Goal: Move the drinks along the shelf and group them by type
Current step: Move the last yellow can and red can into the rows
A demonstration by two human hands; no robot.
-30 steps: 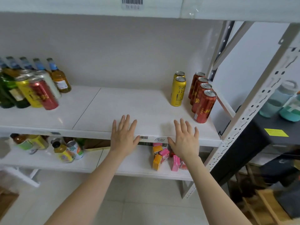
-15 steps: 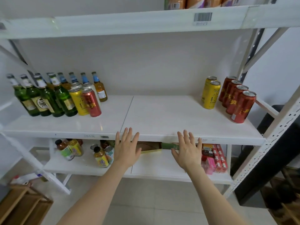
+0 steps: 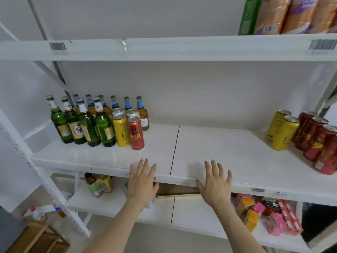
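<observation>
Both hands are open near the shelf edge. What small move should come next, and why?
Probably reach the left hand to the lone red can at the left: it stands by the bottles, while the other red cans are grouped at the right end.

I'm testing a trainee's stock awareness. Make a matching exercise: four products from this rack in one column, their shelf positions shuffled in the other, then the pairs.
Products
1. green bottles
2. yellow can pair
3. pink cartons
4. orange packs

Positions
A. lower shelf, right
B. upper shelf, right
C. middle shelf, left end
D. middle shelf, right part

Pairs: 1-C, 2-D, 3-A, 4-B
</observation>
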